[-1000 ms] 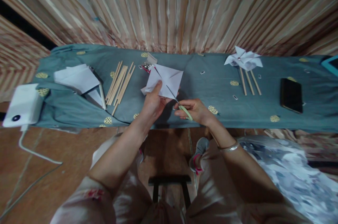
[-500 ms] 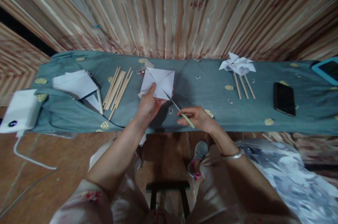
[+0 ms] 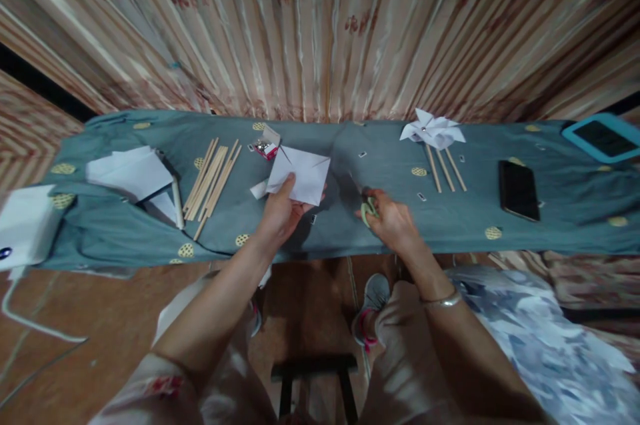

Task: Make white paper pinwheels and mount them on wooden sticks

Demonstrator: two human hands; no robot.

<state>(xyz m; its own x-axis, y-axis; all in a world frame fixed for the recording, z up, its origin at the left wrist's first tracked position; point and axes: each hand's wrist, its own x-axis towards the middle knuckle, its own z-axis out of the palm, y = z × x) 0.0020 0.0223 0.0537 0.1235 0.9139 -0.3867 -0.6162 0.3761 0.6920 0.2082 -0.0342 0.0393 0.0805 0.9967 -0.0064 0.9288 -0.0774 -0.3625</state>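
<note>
My left hand (image 3: 284, 211) grips a square sheet of white paper (image 3: 303, 175), thumb on top and fingers beneath. Slits run inward from the paper's upper corners. My right hand (image 3: 393, 218) is closed on scissors (image 3: 369, 210) with pale green handles, to the right of the paper and apart from it; the blades are blurred. Just behind the paper lies a small opened box (image 3: 267, 145) with shiny bits in it. A white scrap (image 3: 259, 189) sits left of the sheet.
Wooden sticks (image 3: 213, 178), a stack of white paper (image 3: 129, 171) and a white device (image 3: 25, 225) with a cable are on the left. Paper pinwheels (image 3: 434, 130) on sticks, a phone (image 3: 519, 189) and a blue-framed tablet (image 3: 603, 137) are on the right. A curtain (image 3: 310, 31) hangs behind.
The scissors have come away from the paper's edge, and my right hand has turned with them to the right. My left hand still holds the sheet, now slightly rotated. The view has shifted.
</note>
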